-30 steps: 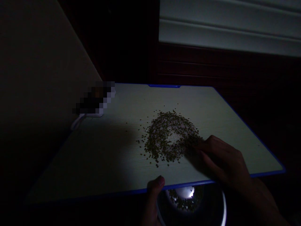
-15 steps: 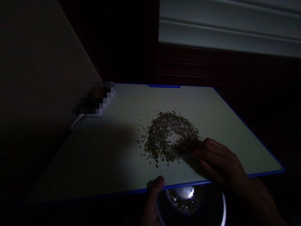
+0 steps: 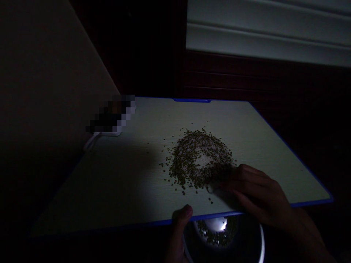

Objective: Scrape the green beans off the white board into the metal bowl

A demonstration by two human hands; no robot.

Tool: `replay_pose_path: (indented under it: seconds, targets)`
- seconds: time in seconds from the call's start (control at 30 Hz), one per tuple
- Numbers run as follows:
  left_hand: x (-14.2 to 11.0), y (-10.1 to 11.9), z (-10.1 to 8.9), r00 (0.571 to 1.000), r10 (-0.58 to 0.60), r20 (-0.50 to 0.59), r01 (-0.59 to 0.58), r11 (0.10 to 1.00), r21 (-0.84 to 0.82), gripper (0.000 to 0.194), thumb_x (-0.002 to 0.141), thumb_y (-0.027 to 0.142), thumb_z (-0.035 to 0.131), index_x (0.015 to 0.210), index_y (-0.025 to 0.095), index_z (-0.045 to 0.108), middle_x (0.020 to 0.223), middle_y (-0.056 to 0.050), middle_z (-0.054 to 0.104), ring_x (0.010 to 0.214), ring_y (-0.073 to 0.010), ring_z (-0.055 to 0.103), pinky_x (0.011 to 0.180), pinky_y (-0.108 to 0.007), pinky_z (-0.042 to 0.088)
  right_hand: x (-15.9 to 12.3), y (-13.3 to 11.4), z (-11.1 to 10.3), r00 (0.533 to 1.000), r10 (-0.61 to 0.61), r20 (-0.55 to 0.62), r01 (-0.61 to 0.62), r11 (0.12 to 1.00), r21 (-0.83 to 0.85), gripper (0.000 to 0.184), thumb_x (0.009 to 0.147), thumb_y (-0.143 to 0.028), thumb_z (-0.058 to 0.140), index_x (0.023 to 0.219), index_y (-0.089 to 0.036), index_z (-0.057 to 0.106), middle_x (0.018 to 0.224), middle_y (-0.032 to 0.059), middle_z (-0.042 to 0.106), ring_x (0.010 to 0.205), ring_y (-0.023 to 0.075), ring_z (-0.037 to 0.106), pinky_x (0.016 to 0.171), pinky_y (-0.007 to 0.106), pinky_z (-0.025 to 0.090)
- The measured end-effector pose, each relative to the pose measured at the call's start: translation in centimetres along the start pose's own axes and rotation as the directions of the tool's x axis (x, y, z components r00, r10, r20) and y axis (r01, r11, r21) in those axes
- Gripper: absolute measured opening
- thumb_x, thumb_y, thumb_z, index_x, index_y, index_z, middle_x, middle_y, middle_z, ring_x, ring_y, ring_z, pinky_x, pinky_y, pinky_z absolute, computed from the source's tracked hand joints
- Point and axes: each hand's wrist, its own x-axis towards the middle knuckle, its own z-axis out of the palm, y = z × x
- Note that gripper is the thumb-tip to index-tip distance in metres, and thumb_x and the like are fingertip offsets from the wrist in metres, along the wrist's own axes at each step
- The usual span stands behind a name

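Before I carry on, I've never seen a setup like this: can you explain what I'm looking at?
There is no machine here, just a person's two bare hands. One camera, worn on the head, looks forward and down. A pale board with a blue edge bears a loose pile of small seeds. A pixelated item lies at its far left. The left hand has its thumb over the board's near edge. The right hand is at the pile's near right; what it holds is too dark to tell. Below the near edge, a bowl contains more seeds.
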Motion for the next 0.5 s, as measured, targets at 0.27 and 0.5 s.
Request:
replay_pose_path:
  seconds: [0.27,0.5]
  targets:
    - [-0.11,0.57,0.40,0.999,0.031,-0.025,-0.031,0.999,0.020,0.012,0.078,0.020,0.065,0.069,0.027,0.066,0.069,-0.006,0.071,0.112,-0.0317,0.065,0.095,-0.040,0.050,-0.23,0.20,0.21,0.999,0.038,0.018,-0.037,0.999,-0.035,0.021,0.095,-0.013,0.056,0.113,-0.014,0.066,0.097,0.0083,0.071,0.088,0.0189,0.061,0.075,0.036,0.051]
    - [0.13,0.58,0.68,0.999,0.041,-0.016,-0.041,0.999,0.027,0.015,0.078,0.018,0.064,0.066,0.027,0.065,0.072,-0.007,0.071,0.114,-0.0322,0.064,0.092,-0.034,0.052,-0.12,0.31,0.36,0.995,0.101,-0.013,-0.101,0.987,-0.124,0.020,0.095,-0.014,0.054,0.111,-0.015,0.067,0.087,0.0069,0.068,0.078,0.0180,0.059,0.068,0.033,0.049]
